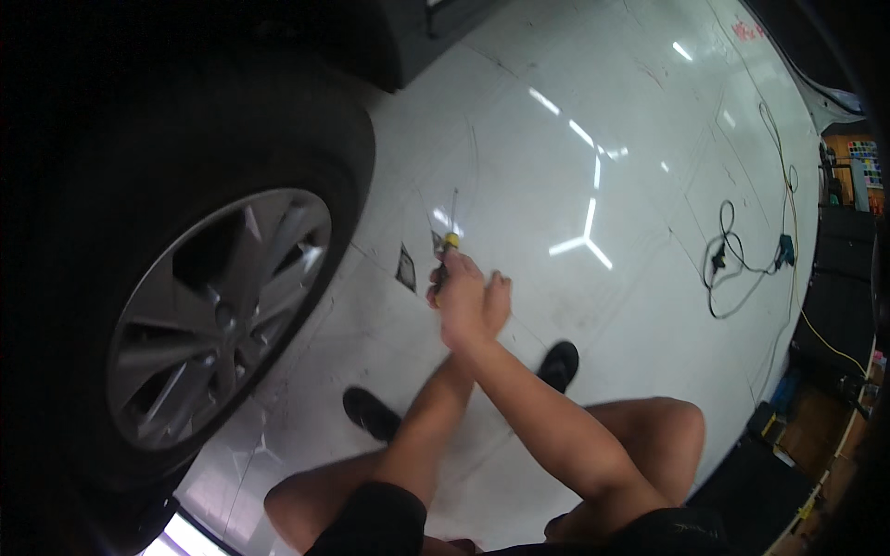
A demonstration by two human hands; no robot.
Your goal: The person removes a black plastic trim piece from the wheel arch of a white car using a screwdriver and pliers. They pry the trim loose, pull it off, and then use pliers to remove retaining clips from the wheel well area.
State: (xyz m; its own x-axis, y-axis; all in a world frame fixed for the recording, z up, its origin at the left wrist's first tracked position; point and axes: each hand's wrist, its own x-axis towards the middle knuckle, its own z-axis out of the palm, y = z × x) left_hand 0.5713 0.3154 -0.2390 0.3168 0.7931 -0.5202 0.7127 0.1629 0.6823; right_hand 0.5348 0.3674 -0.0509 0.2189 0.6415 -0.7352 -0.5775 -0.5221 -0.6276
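Note:
My right hand (461, 291) is closed around the handle of a screwdriver (451, 243). The handle shows a yellow and dark end, and the thin metal shaft points away from me. My left arm crosses beneath the right forearm, so my left hand (499, 302) comes out on the right side of the right wrist. Most of its fingers are hidden behind the right hand, and whether it grips anything does not show. Both hands are above the glossy floor (575, 315), to the right of a car wheel (227, 315) with a silver multi-spoke rim and black tire.
Two dark patches, one a diamond shape (406, 268), mark the floor just beyond my hands. My shoes (559, 367) and bent knees are below. A black cable with a connector (718, 257) lies at the right, near a yellow cord (820, 335) and dark cabinets (839, 287).

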